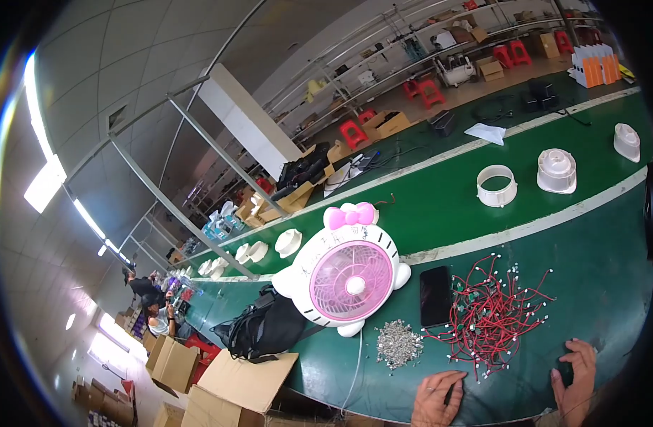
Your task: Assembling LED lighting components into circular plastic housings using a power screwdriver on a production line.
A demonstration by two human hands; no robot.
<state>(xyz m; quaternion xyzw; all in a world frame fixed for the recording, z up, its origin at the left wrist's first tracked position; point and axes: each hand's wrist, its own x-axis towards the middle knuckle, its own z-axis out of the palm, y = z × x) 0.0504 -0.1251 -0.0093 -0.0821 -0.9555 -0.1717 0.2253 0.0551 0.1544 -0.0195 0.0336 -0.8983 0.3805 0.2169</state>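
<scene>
My left hand (438, 398) rests on the green tabletop at the near edge, fingers loosely stretched and nothing seen in them. It lies just below a tangled pile of red wires (486, 320) with small white connectors. To the right of the wires, my right hand (577, 377) is open, its thumb apart from its half-bent fingers, holding nothing. A heap of small silvery metal parts (399, 344) sits to the left of the wires. Between and behind these two piles lies a black smartphone (435, 297), screen up.
A white and pink cat-shaped fan (351, 281) stands left of the phone, its pale cord (357, 366) running toward me. Beside it lies a black bag (269, 324) near open cardboard boxes (244, 381). White plastic housings (556, 171) sit on the green conveyor belt (426, 210) beyond.
</scene>
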